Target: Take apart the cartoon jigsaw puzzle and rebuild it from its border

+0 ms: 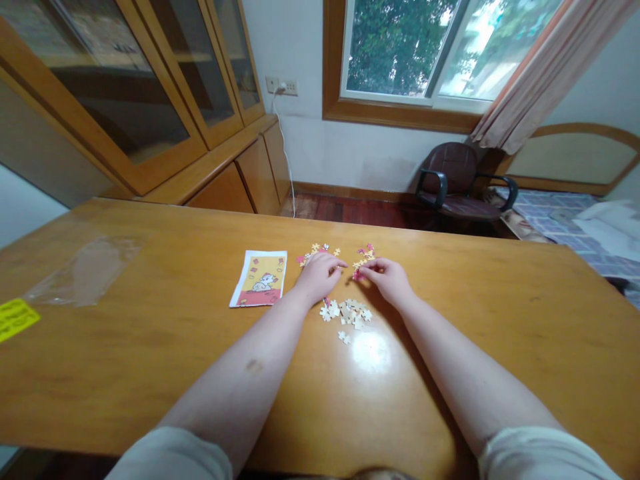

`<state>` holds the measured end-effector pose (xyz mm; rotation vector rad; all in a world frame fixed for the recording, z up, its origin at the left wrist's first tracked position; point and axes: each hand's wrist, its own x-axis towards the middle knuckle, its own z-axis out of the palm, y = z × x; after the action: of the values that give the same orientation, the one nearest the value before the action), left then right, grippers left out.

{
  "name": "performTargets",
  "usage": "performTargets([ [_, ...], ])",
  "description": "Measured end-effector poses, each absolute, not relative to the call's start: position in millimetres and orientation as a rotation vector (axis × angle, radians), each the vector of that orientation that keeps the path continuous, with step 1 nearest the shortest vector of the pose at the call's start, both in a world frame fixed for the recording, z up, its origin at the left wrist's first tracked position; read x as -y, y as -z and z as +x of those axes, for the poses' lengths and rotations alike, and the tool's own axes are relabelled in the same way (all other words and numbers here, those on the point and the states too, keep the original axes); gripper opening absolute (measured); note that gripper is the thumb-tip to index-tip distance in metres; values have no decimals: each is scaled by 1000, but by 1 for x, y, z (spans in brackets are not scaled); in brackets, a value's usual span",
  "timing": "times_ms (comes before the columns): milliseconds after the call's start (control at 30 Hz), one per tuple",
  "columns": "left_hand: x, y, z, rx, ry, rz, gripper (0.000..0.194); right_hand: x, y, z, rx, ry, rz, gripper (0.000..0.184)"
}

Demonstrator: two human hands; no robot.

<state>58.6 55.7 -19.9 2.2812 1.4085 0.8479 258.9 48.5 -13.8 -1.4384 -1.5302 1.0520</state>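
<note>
My right hand (pixel 389 279) pinches a pink jigsaw puzzle piece (pixel 357 274) between thumb and fingertips, just above the tabletop. To its left, my left hand (pixel 320 275) rests low over the table, fingers loosely bent and apart, with nothing seen in them. Beyond that hand lie yellow and pink puzzle pieces (pixel 316 249), partly covered by it. A smaller group of yellow and pink pieces (pixel 369 253) sits beyond my right fingers. Nearer me is a loose heap of pale pieces (pixel 354 312), seemingly back side up. One pale piece (pixel 344 337) lies apart from the heap.
A picture card (pixel 260 280) showing a white cartoon animal lies left of my left hand. Farther left are a clear plastic bag (pixel 90 270) and a yellow label (pixel 17 319) on the wooden table (pixel 165 347). An office chair (pixel 453 177) stands beyond the table.
</note>
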Motion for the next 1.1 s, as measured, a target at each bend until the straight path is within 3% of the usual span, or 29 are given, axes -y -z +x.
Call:
performTargets([
  [233, -46, 5, 63, -1307, -680, 2303, 19, -43, 13, 249, 1487, -1008, -1403, 25],
  [733, -50, 8, 62, -1309, -665, 2343, 23, -49, 19, 258, 1519, -807, -1600, 21],
  [967, -55, 15, 58, -1761, -657, 2295, 31, -59, 25, 273, 1658, -640, -1756, 16],
  [1100, -55, 18, 57, -1980, -647, 2227, 26, -63, 30, 278, 1861, -372, -1801, 15],
])
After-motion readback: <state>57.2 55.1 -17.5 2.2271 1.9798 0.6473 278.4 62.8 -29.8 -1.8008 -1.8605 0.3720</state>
